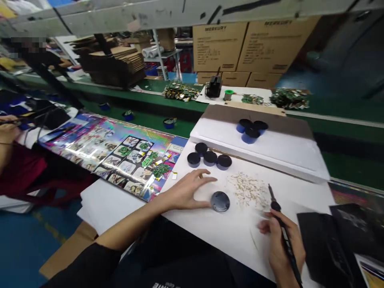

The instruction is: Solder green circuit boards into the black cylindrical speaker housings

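Observation:
My left hand (192,190) reaches over the white work surface with thumb and fingers apart. The thumb's tip is at the left rim of a round dark cap-like disc (220,201) lying flat; whether it touches cannot be told. In my right hand (283,242) is a soldering iron (280,218), its tip pointing up and away from me. Between the hands lies a scatter of small pale-gold bits (247,187), too small to name. Beyond my left hand stand several short blue cylinders with black tops (210,158).
A raised white board (258,156) carries 3 more blue cylinders (251,134). Green circuit boards (161,170) lie on the printed sheet at left. Farther back are a solder spool (228,95), a black stand (213,87) and circuit-board piles (289,98). A co-worker's hand (7,130) shows far left.

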Motion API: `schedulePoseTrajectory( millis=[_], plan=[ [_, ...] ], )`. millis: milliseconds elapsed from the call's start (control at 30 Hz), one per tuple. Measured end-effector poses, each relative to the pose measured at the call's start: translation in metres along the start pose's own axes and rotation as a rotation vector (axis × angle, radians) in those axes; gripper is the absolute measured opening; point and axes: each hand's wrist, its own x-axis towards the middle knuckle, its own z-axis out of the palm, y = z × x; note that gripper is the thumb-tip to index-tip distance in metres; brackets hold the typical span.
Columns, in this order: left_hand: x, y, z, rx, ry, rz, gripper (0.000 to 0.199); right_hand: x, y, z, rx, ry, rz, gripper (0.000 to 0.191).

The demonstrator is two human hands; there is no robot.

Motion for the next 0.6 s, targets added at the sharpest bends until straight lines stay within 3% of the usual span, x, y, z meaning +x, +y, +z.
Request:
schedulePoseTrajectory(
  millis=[67,133,233,333,433,600],
  plan=[
    [-0.016,-0.017,-0.028,-0.043,0.132,-0.153,0.045,-0.001,-0.003,0.000,-0.030,0.012,0.008,0.048],
    [-0.034,-0.040,-0.054,0.070,0.241,-0.319,0.035,-0.002,-0.005,0.000,-0.034,0.019,0.011,0.049],
    [-0.058,-0.077,-0.076,0.258,0.198,-0.442,0.039,-0.002,-0.006,0.001,-0.002,0.012,0.003,0.048],
    [-0.069,-0.097,-0.081,0.270,0.138,-0.441,0.044,-0.001,-0.008,0.001,0.006,0.013,-0.020,0.045],
    [-0.064,-0.093,-0.083,0.178,0.168,-0.403,0.036,-0.001,-0.010,0.003,0.030,0.032,-0.045,0.043],
    [-0.036,-0.057,-0.084,-0.243,0.279,-0.339,0.032,-0.003,-0.020,0.007,0.215,0.035,-0.171,0.040]
  ],
)
